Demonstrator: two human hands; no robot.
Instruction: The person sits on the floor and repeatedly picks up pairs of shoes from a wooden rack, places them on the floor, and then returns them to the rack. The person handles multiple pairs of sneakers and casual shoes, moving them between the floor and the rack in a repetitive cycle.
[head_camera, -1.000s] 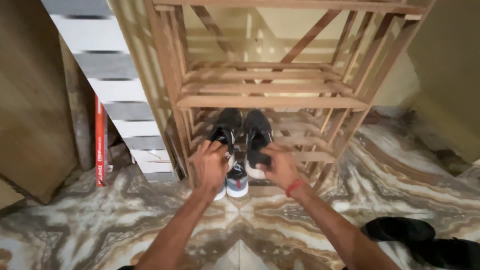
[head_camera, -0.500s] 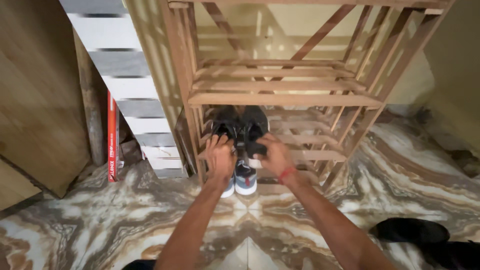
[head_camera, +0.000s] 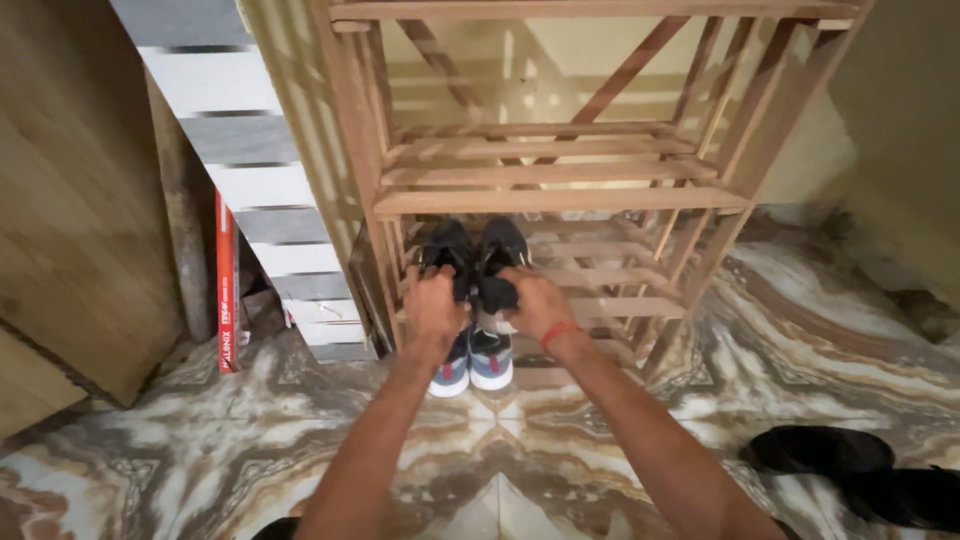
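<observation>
Pair of sneakers (head_camera: 478, 300), toes on the rack's (head_camera: 560, 200) low shelf, heels past its front edge. Our left hand (head_camera: 435, 305) and right hand (head_camera: 530, 300) each clasp one shoe. We judge level, even pushing best.

head cam | looks steeply down and forward | near view of wooden rack (head_camera: 560, 200) and marble floor (head_camera: 200, 440)

I see warm dim indoor light, glare on the marble floor (head_camera: 250, 440), soft blur throughout, wide-angle bending at edges.
</observation>
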